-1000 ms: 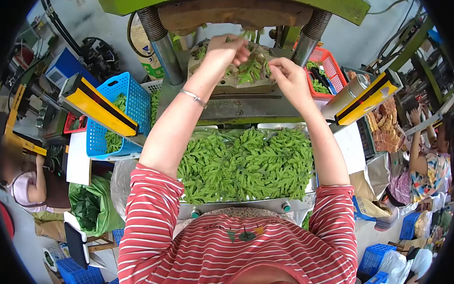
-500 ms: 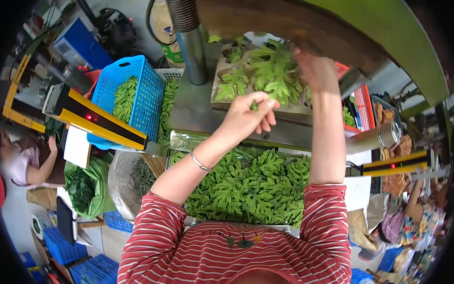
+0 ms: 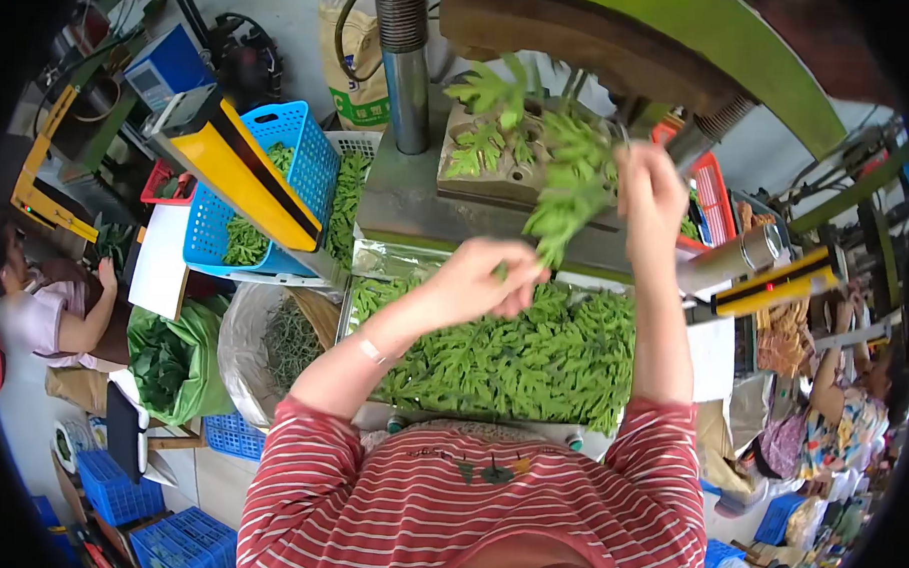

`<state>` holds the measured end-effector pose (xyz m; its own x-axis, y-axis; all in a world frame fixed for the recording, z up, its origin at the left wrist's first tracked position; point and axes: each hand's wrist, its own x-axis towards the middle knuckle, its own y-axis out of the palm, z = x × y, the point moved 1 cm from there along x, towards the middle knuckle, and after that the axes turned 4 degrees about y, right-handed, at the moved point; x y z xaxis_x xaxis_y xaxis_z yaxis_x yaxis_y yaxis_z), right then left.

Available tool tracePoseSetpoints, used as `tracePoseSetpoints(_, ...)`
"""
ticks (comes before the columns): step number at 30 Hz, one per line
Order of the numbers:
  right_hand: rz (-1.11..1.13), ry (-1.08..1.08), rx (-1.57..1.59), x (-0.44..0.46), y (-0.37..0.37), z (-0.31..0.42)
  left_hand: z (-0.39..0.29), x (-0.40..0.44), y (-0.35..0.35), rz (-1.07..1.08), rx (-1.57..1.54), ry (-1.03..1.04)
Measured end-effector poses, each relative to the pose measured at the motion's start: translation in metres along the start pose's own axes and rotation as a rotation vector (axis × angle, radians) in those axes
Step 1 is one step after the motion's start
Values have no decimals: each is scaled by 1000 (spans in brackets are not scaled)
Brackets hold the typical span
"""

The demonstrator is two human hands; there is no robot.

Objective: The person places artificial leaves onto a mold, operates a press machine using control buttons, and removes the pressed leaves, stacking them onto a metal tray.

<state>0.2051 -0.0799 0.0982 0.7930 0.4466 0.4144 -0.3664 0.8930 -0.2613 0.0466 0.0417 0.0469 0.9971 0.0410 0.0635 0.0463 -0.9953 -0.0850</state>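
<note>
My right hand (image 3: 651, 186) is closed on the upper end of a green leaf spray (image 3: 570, 183), which hangs blurred in front of the press's mold block (image 3: 518, 179). My left hand (image 3: 495, 278) is pinched near the spray's lower tip, over the back edge of the leaf tray; what it holds is too small to name. Several green leaves (image 3: 477, 150) lie on the mold's left part, and one rises above it. Below my hands, a wide tray is heaped with green leaves (image 3: 512, 356).
The press's steel column (image 3: 409, 97) and upper plate (image 3: 593, 48) frame the mold. Yellow-black bars (image 3: 243, 171) flank it. A blue basket (image 3: 314, 159) stands left, a red basket (image 3: 713, 198) right. One person (image 3: 68, 306) is at far left, another (image 3: 845, 418) at far right.
The leaf spray has come off the mold toward me with my right hand, which has moved down. My left hand has moved slightly lower. The view has shifted a little.
</note>
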Motion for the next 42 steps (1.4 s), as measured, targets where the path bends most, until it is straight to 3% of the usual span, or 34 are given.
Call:
tracePoseSetpoints(3, -84, -462, -211, -116, -33, -15, 10, -83, 14, 20, 39, -41)
tracePoseSetpoints(5, -85, -560, -228, -178, -44, -26, 25, -132, 22, -138, 43, -236)
tracePoseSetpoints(8, 47, -472, -443, -250, -62, -46, 57, -193, 31, -334, 100, -467)
tracePoseSetpoints(13, 93, -386, -602, -311, -63, -92, 117, -256, 46, -303, 421, -565)
tracePoseSetpoints(18, 45, -391, -660, -320, -53, -131, 133, -246, 51, -502, 253, -824)
tracePoseSetpoints(24, 82, -358, -628, -324, -55, -139, 136, -242, 47, -484, 282, -831)
tracePoseSetpoints(42, 49, -309, -596, -321, -59, -131, 137, -247, 46, -346, 554, -596)
